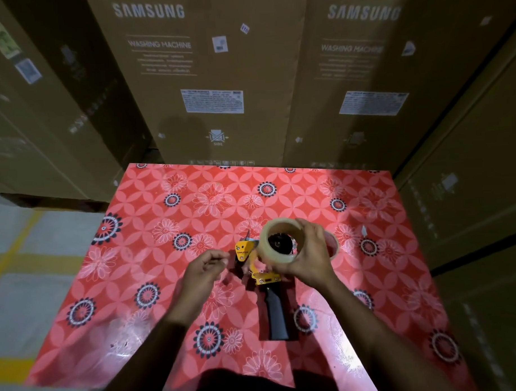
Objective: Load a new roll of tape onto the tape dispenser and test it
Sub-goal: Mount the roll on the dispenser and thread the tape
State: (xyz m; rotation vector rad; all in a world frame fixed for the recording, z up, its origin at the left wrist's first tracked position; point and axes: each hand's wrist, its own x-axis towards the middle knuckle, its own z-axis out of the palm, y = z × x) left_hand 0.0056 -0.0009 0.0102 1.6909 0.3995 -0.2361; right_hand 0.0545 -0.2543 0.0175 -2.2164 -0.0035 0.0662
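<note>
Floral red tablecloth (164, 228) among stacked cardboard boxes (217, 65).

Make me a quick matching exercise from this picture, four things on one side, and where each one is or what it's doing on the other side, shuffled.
Things:
1. clear roll of packing tape
2. yellow tape dispenser with black handle
3. left hand
4. brown cardboard washing machine boxes

States:
A. stacked behind the table
B. lying on the red flowered tablecloth
C. held in the right hand over the dispenser's hub
D. fingers pinched together, left of the dispenser

Pairs: 1-C, 2-B, 3-D, 4-A
</note>
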